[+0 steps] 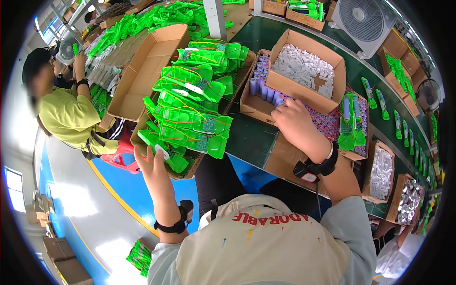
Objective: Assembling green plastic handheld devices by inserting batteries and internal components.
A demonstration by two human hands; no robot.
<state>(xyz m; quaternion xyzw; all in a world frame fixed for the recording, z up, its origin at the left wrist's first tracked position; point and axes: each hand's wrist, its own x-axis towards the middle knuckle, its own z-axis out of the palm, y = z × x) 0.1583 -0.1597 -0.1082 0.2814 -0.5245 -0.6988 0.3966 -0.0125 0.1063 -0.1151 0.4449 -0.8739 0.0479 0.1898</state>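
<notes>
My left hand [154, 171] is at the near left corner of a cardboard box of bright green plastic shells [194, 121], many with circuit boards and red, yellow and black wires. Its fingers are spread beside a shell with a white rounded part [162, 152]; I see no grip on it. My right hand [295, 124] reaches into a shallow cardboard box [256, 110] of cylindrical battery cells [266, 92] with purple-blue wraps. Its fingers are bent and pinched around the end of a cell, which they partly hide.
A carton of small white plastic pieces [297, 64] overlaps the cell box. Two green shells holding cells [351, 118] lie on its right end. Boxes of white parts [380, 173] and shiny metal strips [409, 199] stand right. Another person [71, 109] sits left. Green shells [382, 104] line the far bench.
</notes>
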